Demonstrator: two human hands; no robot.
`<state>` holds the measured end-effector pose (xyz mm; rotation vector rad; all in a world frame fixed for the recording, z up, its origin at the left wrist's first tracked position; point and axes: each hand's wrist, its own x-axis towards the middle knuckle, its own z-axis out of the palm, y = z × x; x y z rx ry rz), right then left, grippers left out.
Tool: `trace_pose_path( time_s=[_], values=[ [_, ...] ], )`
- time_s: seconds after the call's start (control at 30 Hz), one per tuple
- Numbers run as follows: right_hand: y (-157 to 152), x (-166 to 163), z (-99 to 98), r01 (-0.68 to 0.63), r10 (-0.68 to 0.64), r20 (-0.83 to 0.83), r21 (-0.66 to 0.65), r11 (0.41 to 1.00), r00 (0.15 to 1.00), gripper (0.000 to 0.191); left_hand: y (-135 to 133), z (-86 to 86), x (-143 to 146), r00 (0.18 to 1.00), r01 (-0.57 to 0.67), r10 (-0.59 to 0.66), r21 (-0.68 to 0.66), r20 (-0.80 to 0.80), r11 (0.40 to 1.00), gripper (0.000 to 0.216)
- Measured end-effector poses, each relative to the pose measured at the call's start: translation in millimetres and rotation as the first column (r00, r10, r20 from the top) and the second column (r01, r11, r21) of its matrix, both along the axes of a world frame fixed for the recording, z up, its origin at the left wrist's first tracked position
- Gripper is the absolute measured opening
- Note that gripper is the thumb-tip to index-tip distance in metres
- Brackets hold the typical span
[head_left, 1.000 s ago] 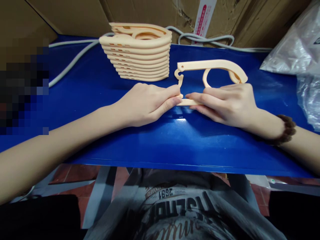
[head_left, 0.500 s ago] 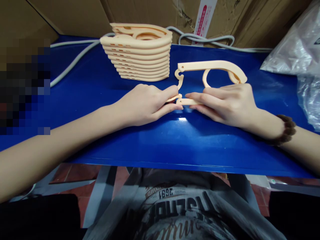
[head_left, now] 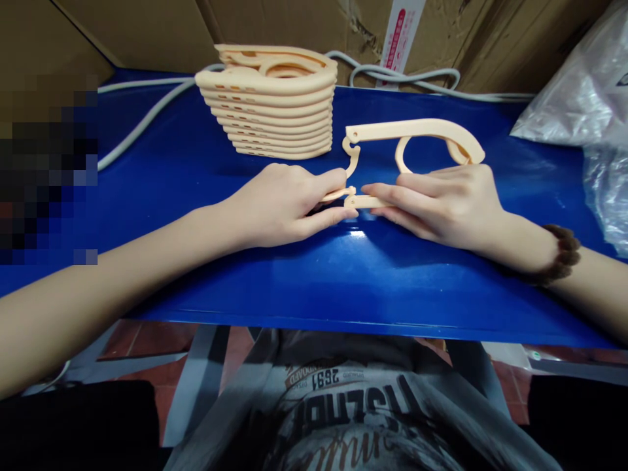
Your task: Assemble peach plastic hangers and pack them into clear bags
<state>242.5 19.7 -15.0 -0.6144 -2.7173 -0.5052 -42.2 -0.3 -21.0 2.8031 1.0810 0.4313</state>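
stack (head_left: 272, 104) behind-left of hanger (head_left: 417, 134), on table (head_left: 343, 281)

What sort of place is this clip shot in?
Probably an assembly or packing bench: the left hand and right hand hold a peach plastic part near a stack of identical ones on a blue worktable, with cardboard cartons behind and plastic bags at right.

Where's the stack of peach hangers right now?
In the head view, the stack of peach hangers sits toward the back of the blue table, left of centre, beyond the left hand and just left of the open hanger.
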Motion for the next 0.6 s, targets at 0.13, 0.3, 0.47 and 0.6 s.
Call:
trace_pose_path(
  time_s=[0.13, 0.3, 0.47, 0.6],
  values=[
    [-0.1, -0.2, 0.8, 0.03, -0.029, 0.019, -0.042, 0.999, 0.999, 0.051, -0.5, 0.9, 0.4, 1.0, -0.009, 0.009, 0.004, -0.011, 1.0, 0.036],
    [-0.6, 0.5, 1.0, 0.027, -0.026, 0.01, -0.071, 0.997, 1.0, 0.049, -0.2, 0.4, -0.5, 1.0, -0.001, 0.001, -0.012, 0.005, 1.0, 0.037],
    [0.0, 1.4, -1.1, -0.044, 0.045, -0.014, 0.044, 0.998, 0.999, 0.045, 0.1, 0.4, -0.5, 1.0, -0.008, 0.008, -0.001, -0.015, 1.0, 0.04],
    [0.9, 2.2, -1.8, -0.058, 0.059, 0.001, 0.115, 0.992, 0.998, 0.044, -1.6, 3.2, 2.2, 0.994, -0.035, 0.035, 0.01, -0.102, 0.999, 0.039]
  ],
)
